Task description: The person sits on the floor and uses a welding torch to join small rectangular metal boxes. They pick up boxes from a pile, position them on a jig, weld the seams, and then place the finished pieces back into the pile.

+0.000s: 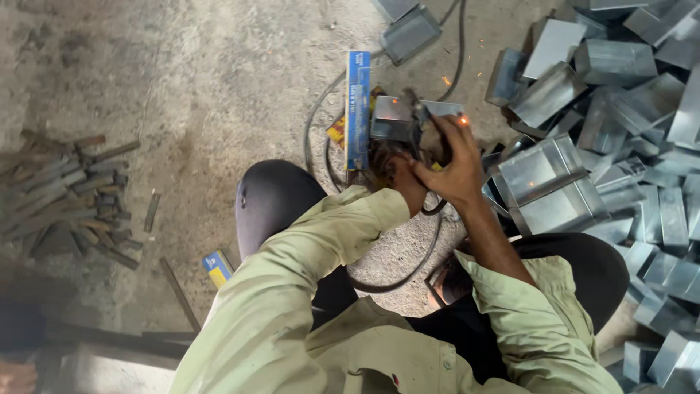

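Sparks (462, 121) fly where your right hand (453, 166) grips a tool on the box (394, 117); left hand's (403, 179) grip cannot be told

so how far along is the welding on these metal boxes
Done, apparently: a large pile of folded metal boxes lies at the right, though their seams can't be checked. In hand: the right hand holds a tool against one small box, sparks showing; the left hand is beside it. Left: short metal bars at the left lie untouched.
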